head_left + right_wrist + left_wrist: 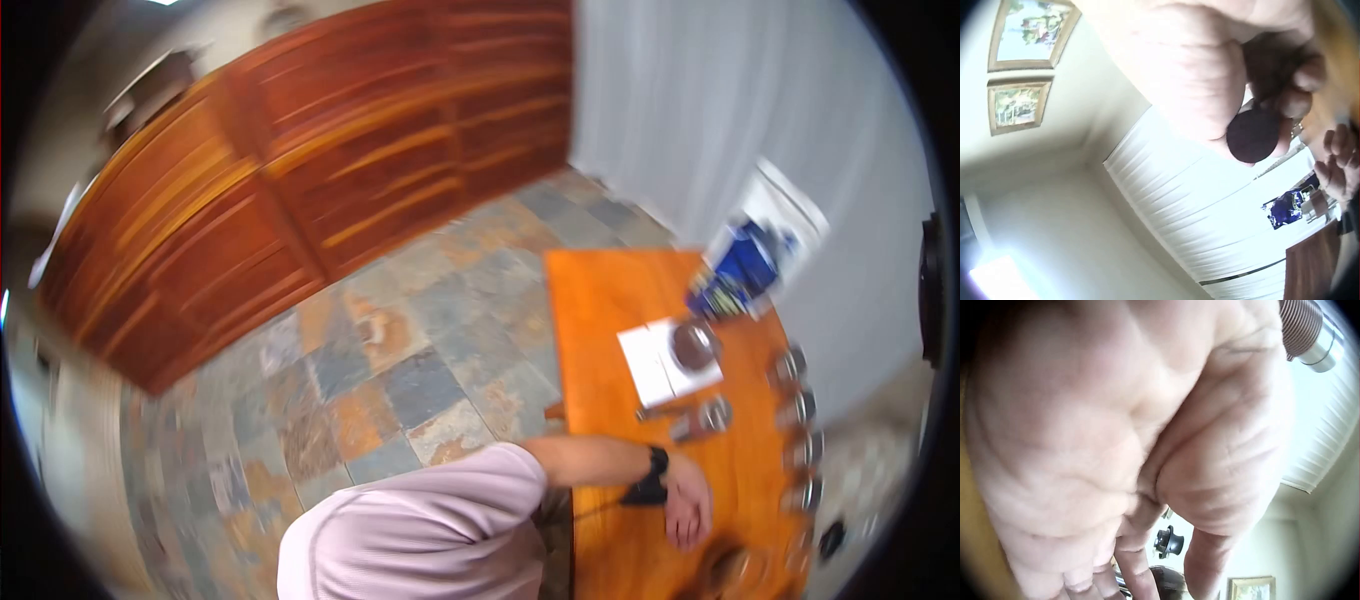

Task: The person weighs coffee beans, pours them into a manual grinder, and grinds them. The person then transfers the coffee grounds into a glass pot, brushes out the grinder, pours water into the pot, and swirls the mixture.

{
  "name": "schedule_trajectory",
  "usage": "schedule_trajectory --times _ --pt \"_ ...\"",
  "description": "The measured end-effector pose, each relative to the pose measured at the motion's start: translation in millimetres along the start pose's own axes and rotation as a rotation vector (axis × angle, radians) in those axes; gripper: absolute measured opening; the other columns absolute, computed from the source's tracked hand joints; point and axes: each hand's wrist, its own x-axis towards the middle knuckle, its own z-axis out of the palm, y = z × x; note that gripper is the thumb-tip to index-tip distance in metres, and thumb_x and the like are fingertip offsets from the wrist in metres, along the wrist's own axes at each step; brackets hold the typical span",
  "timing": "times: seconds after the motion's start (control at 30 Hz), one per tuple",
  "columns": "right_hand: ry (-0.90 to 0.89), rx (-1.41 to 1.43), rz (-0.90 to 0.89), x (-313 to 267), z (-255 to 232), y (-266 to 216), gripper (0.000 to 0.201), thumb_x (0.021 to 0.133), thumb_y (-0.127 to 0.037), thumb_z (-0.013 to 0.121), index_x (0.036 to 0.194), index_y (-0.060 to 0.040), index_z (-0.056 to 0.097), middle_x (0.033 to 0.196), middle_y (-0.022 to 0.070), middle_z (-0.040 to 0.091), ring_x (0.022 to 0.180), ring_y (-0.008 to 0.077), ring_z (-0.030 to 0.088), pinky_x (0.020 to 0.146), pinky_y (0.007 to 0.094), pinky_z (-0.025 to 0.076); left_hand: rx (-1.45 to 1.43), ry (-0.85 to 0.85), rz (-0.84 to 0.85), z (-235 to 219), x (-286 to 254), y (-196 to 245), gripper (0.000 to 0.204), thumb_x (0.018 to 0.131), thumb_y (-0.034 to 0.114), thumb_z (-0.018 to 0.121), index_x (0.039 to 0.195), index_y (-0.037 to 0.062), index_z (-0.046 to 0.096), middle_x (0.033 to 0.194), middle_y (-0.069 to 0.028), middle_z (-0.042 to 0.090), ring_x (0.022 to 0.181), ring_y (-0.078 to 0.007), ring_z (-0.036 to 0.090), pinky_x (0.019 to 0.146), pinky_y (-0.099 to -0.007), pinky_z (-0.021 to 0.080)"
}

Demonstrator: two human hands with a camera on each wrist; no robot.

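Note:
The left hand (688, 500) hovers over or rests on the wooden table (640, 520), fingers loosely bent and holding nothing visible; which of the two cannot be told. Its palm (1085, 456) fills much of the left wrist view. In the right wrist view, the right hand (1210, 69) curls its fingers round a dark item with a flat round end (1252, 136); the rest of that item is hidden. The left hand (1340, 164) shows beyond it at the right edge. A blurred round item (738, 568) stands near the head view's bottom; the right hand is not distinguishable there.
A blue and white bag (750, 260), white paper (645, 365) with a round brown-filled container (695, 345), and a lying glass jar (705, 418) are farther up the table. Several glass jars (800, 410) line its right edge. Wooden cabinets (350, 150) stand beyond the tiled floor.

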Motion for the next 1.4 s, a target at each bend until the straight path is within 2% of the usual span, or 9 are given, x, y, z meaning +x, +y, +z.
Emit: schedule_trajectory --times 0.07,0.1,0.13,0.17,0.2,0.23,0.37,0.57,1.4 --pt "0.05 -0.08 -0.004 -1.9 5.8 -6.1 0.014 0.095 -0.017 0.068 0.093 -0.0037 0.065 0.067 0.0017 0.051 0.057 0.0125 0.042 0.056 0.0285 0.035 -0.041 0.033 0.03 10.0 -10.6 1.4 0.029 0.101 0.015 0.059 0.115 -0.0095 0.063 0.115 -0.0282 0.068 0.108 -0.0403 0.068 0.093 -0.0501 0.057" --pt "-0.107 0.013 0.052 9.4 -48.7 25.3 0.05 0.096 -0.02 0.065 0.135 0.0054 0.048 0.094 0.0025 0.06 0.071 0.0047 0.052 0.058 0.0188 0.038 -0.028 0.045 0.028 16.8 -15.5 4.2 0.029 0.101 0.015 0.06 0.115 -0.0096 0.063 0.115 -0.0276 0.068 0.107 -0.039 0.068 0.093 -0.0495 0.057" --pt "0.203 -0.022 0.019 -10.2 -13.4 18.6 0.048 0.096 -0.017 0.063 0.136 0.0041 0.049 0.095 0.0027 0.06 0.067 0.0064 0.05 0.056 0.0202 0.035 -0.133 -0.035 0.035 2.3 -8.5 -3.9 0.029 0.1 0.013 0.062 0.118 -0.0098 0.062 0.113 -0.0274 0.069 0.106 -0.0387 0.069 0.092 -0.0488 0.057" --pt "0.076 -0.081 0.067 -13.3 -11.7 11.2 0.048 0.094 -0.017 0.064 0.134 0.0048 0.051 0.086 -0.0004 0.057 0.063 0.0063 0.047 0.054 0.02 0.033 -0.097 -0.018 0.069 -2.8 -13.8 -6.6 0.032 0.102 0.014 0.057 0.123 -0.0105 0.058 0.118 -0.0293 0.066 0.11 -0.0405 0.067 0.095 -0.0491 0.055" --pt "-0.102 -0.068 0.052 -7.8 -6.4 4.7 0.044 0.093 -0.02 0.066 0.128 0.0051 0.055 0.081 -0.0014 0.055 0.06 0.0063 0.046 0.052 0.0211 0.032 -0.164 -0.254 0.196 -5.8 -20.8 -9.1 0.034 0.104 0.014 0.05 0.127 -0.0114 0.054 0.125 -0.0314 0.062 0.115 -0.0426 0.064 0.099 -0.0498 0.053" --pt "-0.018 -0.076 0.042 -8.2 6.9 2.7 0.037 0.09 -0.019 0.067 0.118 0.0036 0.06 0.081 -0.0002 0.061 0.058 0.0056 0.047 0.049 0.0198 0.034 -0.173 -0.255 0.153 -18.9 -18.9 -14.5 0.036 0.106 0.013 0.044 0.129 -0.0126 0.052 0.13 -0.0329 0.059 0.119 -0.0444 0.061 0.102 -0.0506 0.051" --pt "0.065 -0.043 0.063 -10.3 12.0 -8.1 0.024 0.091 -0.018 0.071 0.108 -0.0009 0.065 0.071 -0.0018 0.06 0.053 0.0049 0.048 0.046 0.0198 0.033 0.063 0.118 -0.053 36.3 -29.5 15.4 0.023 0.103 0.013 0.057 0.113 -0.0067 0.063 0.111 -0.0191 0.069 0.1 -0.03 0.07 0.09 -0.0403 0.057" --pt "0.071 -0.096 0.172 -33.7 28.3 -6.6 0.016 0.092 -0.017 0.073 0.099 -0.0051 0.065 0.065 -0.0049 0.057 0.049 0.0038 0.047 0.045 0.0192 0.032 0.261 0.109 -0.097 45.1 -30.8 22.6 0.02 0.102 0.014 0.059 0.113 -0.0027 0.064 0.107 -0.0145 0.069 0.096 -0.0246 0.07 0.084 -0.0347 0.057" --pt "0.066 0.131 0.116 -22.4 29.1 12.2 0.028 0.099 -0.026 0.064 0.108 0.0004 0.069 0.062 -0.0008 0.055 0.052 0.0041 0.042 0.048 0.019 0.028 0.259 0.149 -0.093 48.5 -30.9 22.3 0.02 0.101 0.015 0.061 0.113 -0.0008 0.064 0.104 -0.0123 0.069 0.095 -0.024 0.07 0.082 -0.0347 0.057"
